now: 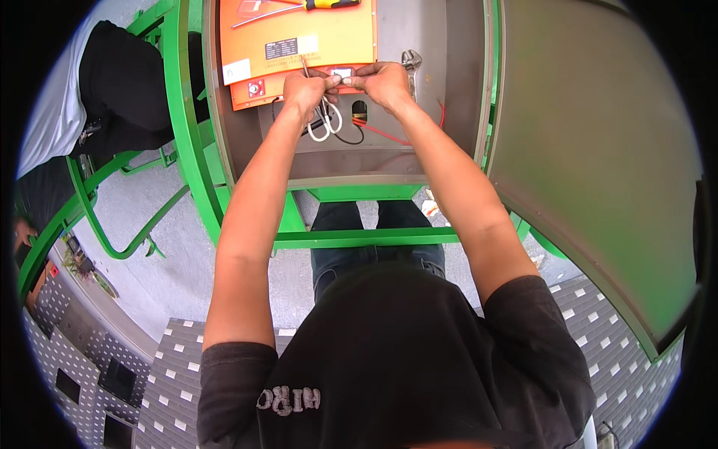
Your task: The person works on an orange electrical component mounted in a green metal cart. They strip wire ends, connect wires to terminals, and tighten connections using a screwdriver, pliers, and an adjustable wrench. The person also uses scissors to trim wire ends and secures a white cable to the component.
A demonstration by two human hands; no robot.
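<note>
Both my hands meet at the near edge of an orange box (329, 30) inside an open metal compartment. Between my thumbs and fingertips is a small piece with a white face and dark edge (342, 72); its exact kind is too small to make out. My left hand (303, 95) is closed on one side of it and also keeps a pair of scissors (334, 120), white handles hanging below the palm and blade pointing away. My right hand (385, 84) pinches the piece's other side. Just right of that hand lies an adjustable wrench (411, 61).
A screwdriver (329, 4) with a yellow and black handle rests on the box. Red wires (383, 133) and a black cable come out near a hole in the compartment floor. Green frame bars (366, 238) cross before me. A large panel (598, 150) stands right; another person (123, 78) is left.
</note>
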